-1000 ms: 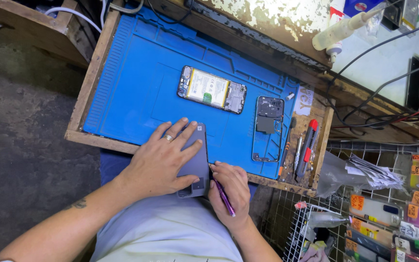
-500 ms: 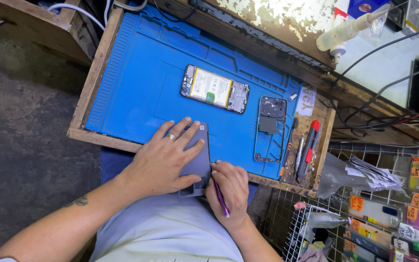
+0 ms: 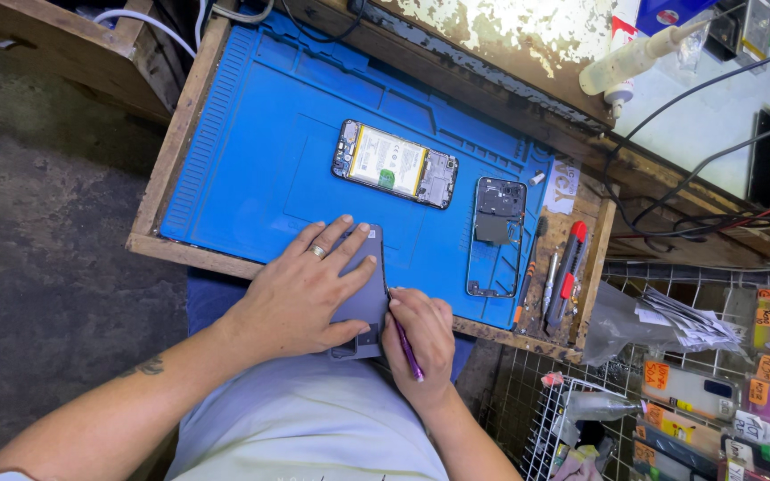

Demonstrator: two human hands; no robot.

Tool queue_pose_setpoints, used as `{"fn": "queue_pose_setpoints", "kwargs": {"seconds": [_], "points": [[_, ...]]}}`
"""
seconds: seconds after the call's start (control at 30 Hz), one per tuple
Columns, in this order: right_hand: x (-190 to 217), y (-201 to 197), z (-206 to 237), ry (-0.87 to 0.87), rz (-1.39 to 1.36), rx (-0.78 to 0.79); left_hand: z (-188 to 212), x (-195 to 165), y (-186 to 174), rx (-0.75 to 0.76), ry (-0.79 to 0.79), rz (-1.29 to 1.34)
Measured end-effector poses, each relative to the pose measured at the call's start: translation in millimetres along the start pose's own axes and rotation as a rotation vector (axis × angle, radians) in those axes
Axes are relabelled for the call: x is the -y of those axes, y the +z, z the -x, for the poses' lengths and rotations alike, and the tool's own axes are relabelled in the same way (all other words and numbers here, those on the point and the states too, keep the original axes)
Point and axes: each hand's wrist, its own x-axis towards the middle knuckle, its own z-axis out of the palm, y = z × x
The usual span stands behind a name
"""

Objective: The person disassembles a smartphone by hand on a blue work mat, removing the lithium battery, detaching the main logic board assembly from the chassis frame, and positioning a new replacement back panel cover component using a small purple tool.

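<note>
Purple tool (image 3: 407, 349) unmoved; hands still on phone (image 3: 363, 294)

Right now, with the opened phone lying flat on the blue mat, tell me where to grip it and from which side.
Grip the opened phone across its two long edges near the middle, coming straight down from above. It lies flat, insides up, with bare blue mat along both long sides, so fingers probably fit there and stay off the exposed battery and boards.

right hand (image 3: 422, 337) shifted slightly along grey back cover (image 3: 363, 298) edge; purple tool (image 3: 407, 349) more upright | view drifted
</note>
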Motion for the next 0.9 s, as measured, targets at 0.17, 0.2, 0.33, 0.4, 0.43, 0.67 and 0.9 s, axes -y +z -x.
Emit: {"fn": "queue_pose_setpoints", "kwargs": {"seconds": [0.17,0.2,0.33,0.4,0.43,0.67,0.9], "points": [[-2.8,-4.5,3.3,0.070,-0.130,-0.038,0.0,1.7,-0.9,0.005,-0.007,0.014],[-2.0,-6.9,4.4,0.065,-0.134,-0.025,0.1,1.5,-0.6,-0.005,-0.007,0.014],[-0.6,-9.5,1.9,0.030,-0.103,0.013,0.0,1.3,0.4,-0.024,0.000,0.022],[0.4,-8.7,-1.3,0.009,-0.081,0.024,0.3,2.4,-0.1,-0.022,0.001,0.020],[1.1,-8.7,-2.7,-0.001,-0.071,0.032,0.4,2.7,-0.3,-0.019,0.001,0.019],[3.3,-2.8,-5.0,0.005,-0.020,0.025,-0.6,1.9,-1.2,-0.001,0.009,0.016],[-1.1,-5.5,3.2,0.090,-0.133,-0.032,-0.2,1.7,-1.0,-0.023,-0.001,0.018]]}}
